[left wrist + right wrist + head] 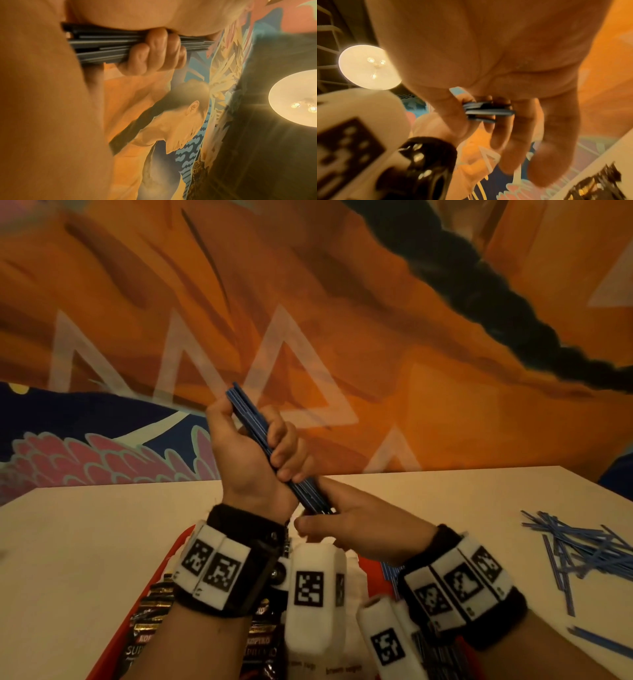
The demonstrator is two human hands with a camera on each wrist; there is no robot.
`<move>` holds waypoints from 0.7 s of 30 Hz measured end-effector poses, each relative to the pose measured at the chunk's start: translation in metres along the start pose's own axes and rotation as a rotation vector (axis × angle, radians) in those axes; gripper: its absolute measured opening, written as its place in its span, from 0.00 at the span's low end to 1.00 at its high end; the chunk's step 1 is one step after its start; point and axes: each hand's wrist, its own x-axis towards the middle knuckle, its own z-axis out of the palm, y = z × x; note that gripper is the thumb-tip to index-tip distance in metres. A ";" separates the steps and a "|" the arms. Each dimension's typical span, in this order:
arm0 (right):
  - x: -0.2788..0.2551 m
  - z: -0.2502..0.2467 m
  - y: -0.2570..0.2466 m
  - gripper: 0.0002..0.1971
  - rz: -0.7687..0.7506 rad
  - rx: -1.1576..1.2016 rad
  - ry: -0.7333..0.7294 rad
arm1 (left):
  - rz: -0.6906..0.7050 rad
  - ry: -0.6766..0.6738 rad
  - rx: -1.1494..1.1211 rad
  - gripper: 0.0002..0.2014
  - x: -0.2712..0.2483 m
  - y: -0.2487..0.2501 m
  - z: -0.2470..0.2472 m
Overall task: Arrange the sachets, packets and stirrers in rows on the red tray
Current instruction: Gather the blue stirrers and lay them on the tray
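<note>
The left hand is curled tight around a bundle of blue stirrers, held up in the air above the far end of the red tray. The right hand cups the low end of the bundle, its fingers bent around the tips.

I think the step is to make the ends even. To do it well, the left hand should loosen a little so the sticks can slide. The right hand can then tap the low ends flat. After that, the bundle should go down softly on a free part of the tray, so the sticks stay side by side.

Dark coffee packets lie in the tray near its left edge. White sachets lie in the middle of it. More loose stirrers sit in a messy pile by the right edge of the desk.

The desk is pale and smooth. Behind it is a big orange wall painting. A round lamp glows overhead.
</note>
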 end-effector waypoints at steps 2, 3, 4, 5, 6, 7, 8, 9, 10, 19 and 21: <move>0.004 0.006 0.001 0.07 0.024 0.009 0.059 | -0.001 -0.018 0.020 0.29 0.000 -0.002 -0.001; 0.005 0.009 0.002 0.03 0.022 0.020 0.076 | -0.004 -0.022 0.030 0.29 0.001 -0.003 -0.001; 0.006 0.010 0.003 0.05 0.020 0.016 0.096 | -0.010 -0.023 0.037 0.31 0.001 -0.004 -0.001; 0.008 0.010 0.005 0.10 0.026 0.001 0.124 | -0.024 -0.021 0.041 0.34 0.001 -0.003 -0.001; 0.009 0.010 0.007 0.13 0.035 -0.025 0.154 | -0.046 -0.019 0.046 0.37 0.000 -0.003 -0.001; 0.009 0.010 0.007 0.15 0.043 -0.066 0.180 | -0.070 -0.018 0.054 0.40 0.000 -0.002 -0.002; 0.009 0.010 0.008 0.17 0.043 -0.108 0.196 | -0.092 -0.023 0.061 0.41 0.001 -0.002 -0.003; 0.010 0.010 0.009 0.17 0.040 -0.145 0.212 | -0.108 -0.024 0.071 0.42 0.001 -0.002 -0.004; 0.010 0.011 0.010 0.18 0.037 -0.168 0.227 | -0.119 -0.018 0.078 0.41 0.001 -0.002 -0.005; 0.014 0.013 0.017 0.13 0.039 -0.147 0.386 | -0.032 0.023 -0.008 0.21 0.003 -0.008 -0.007; 0.015 0.013 0.017 0.09 -0.010 -0.186 0.406 | -0.023 -0.010 -0.033 0.17 0.003 -0.010 -0.005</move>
